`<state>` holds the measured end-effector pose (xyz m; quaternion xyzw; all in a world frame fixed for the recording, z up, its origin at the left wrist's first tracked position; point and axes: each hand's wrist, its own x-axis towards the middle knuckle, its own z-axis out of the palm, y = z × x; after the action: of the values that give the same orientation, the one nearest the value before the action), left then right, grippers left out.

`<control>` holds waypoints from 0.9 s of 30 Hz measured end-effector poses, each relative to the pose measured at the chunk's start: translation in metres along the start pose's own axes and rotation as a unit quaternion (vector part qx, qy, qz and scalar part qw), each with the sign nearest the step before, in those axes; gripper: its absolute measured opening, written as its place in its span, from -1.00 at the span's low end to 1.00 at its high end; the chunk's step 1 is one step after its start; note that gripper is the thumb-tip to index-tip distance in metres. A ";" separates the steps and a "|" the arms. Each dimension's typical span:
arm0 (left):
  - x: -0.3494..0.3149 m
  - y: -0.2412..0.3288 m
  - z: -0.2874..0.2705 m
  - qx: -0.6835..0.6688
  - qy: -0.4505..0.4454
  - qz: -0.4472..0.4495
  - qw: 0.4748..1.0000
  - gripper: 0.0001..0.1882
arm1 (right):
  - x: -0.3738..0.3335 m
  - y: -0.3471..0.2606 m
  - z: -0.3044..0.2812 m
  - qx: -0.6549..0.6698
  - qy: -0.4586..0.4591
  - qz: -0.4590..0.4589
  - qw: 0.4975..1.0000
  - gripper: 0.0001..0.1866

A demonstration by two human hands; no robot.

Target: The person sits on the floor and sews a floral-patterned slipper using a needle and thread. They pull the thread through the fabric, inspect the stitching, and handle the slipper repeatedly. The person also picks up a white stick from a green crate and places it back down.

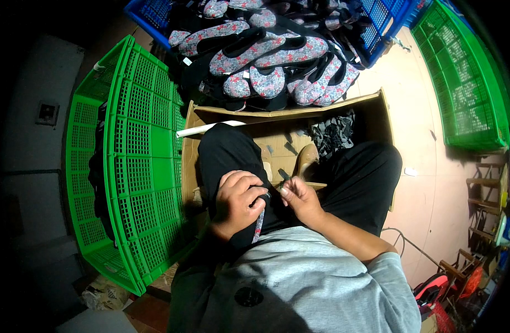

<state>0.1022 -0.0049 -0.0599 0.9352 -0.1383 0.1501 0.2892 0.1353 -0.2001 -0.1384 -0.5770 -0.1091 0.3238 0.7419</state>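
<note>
My left hand point(241, 201) is curled over my left thigh, closed on a black cloth shoe, most of it hidden against my black trousers. Below the fingers shows a strip of its flowered fabric point(259, 226). Close to it on the right, my right hand point(303, 201) has thumb and finger pinched on a small dark piece point(284, 175) that sticks up from them. Whether it is a scrap or a tool I cannot tell. Under both hands, between my knees, is an open cardboard box point(288, 115).
Many flowered black cloth shoes point(294, 53) are heaped beyond the box, by a blue crate point(384, 28). Dark scraps point(334, 133) lie in the box, near my tan shoes point(307, 160). Green crates stand left point(149, 161) and right point(460, 83). A white tube point(202, 129) crosses the box's left edge.
</note>
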 end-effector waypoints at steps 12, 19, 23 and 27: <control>-0.006 -0.009 0.002 -0.038 0.103 -0.084 0.990 -0.78 | -0.006 -0.002 0.010 -0.086 -0.072 -0.095 0.989 -0.60; -0.011 -0.012 0.004 -0.067 0.141 -0.093 0.983 -0.78 | -0.008 -0.007 0.018 -0.106 -0.094 -0.089 0.986 -0.66; -0.010 -0.012 0.006 -0.072 0.146 -0.088 0.983 -0.78 | -0.008 -0.007 0.023 -0.071 -0.085 -0.071 0.991 -0.70; -0.010 -0.010 0.005 -0.075 0.151 -0.089 0.982 -0.77 | -0.006 -0.010 0.030 -0.058 -0.067 -0.035 0.995 -0.73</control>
<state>0.0974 0.0016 -0.0727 0.8859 -0.0206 0.2525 0.3887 0.1184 -0.1814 -0.1189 -0.5919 -0.1977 0.3284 0.7091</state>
